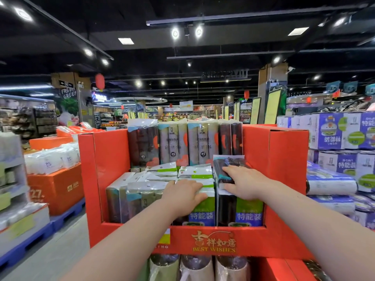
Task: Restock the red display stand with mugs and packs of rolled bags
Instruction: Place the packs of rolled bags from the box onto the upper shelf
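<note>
The red display stand [280, 159] fills the middle of the head view, its upper bin packed with packs of rolled bags. My right hand [243, 182] grips a dark pack of rolled bags [224, 169] lying on top of the right front row. My left hand [183, 194] rests palm down on a green and white pack [205, 207] in the front row, fingers curled over its top edge. A back row of upright packs [182, 142] stands behind. Below the bin's front lip, several mugs [195, 267] in plastic wrap show on a lower shelf.
To the right rise stacked purple and white cartons [341, 130] and more bag packs [330, 183]. Orange boxes [56, 189] on blue pallets [67, 216] stand at the left, with white goods on top. An aisle floor [50, 252] runs along the stand's left side.
</note>
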`<state>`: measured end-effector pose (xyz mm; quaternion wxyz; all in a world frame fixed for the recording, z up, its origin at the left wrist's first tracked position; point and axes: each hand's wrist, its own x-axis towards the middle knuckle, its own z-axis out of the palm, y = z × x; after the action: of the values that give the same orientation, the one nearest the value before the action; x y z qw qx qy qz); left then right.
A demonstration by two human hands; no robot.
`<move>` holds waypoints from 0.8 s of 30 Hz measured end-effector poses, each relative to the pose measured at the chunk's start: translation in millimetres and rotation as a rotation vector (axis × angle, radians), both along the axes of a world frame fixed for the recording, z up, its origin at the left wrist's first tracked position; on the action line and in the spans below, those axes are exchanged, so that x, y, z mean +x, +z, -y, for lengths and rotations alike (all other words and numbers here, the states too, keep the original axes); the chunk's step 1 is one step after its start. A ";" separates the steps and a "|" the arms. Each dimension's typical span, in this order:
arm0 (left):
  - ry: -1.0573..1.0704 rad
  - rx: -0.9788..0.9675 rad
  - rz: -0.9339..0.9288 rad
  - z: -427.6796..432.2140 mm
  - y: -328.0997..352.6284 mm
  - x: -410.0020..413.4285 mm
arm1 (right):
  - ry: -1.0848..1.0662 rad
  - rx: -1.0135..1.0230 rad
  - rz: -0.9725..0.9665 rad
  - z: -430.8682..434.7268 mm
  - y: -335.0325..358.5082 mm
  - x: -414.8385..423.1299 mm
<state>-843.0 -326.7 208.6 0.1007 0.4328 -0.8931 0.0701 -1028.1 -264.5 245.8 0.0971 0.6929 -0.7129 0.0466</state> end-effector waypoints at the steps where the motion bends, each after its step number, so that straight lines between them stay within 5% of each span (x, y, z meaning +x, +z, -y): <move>1: 0.011 0.004 -0.003 0.2 -0.1 -1.1 | 0.001 0.004 -0.001 0.2 0.5 0.3; 24: 0.135 -0.051 -0.095 -24.6 0.9 -10.4 | -0.026 -0.144 -0.066 -8.5 -7.9 0.3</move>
<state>-853.4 -302.0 209.5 0.1487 0.4921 -0.8541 0.0787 -1027.8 -256.0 237.9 0.1706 0.6760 -0.7131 0.0734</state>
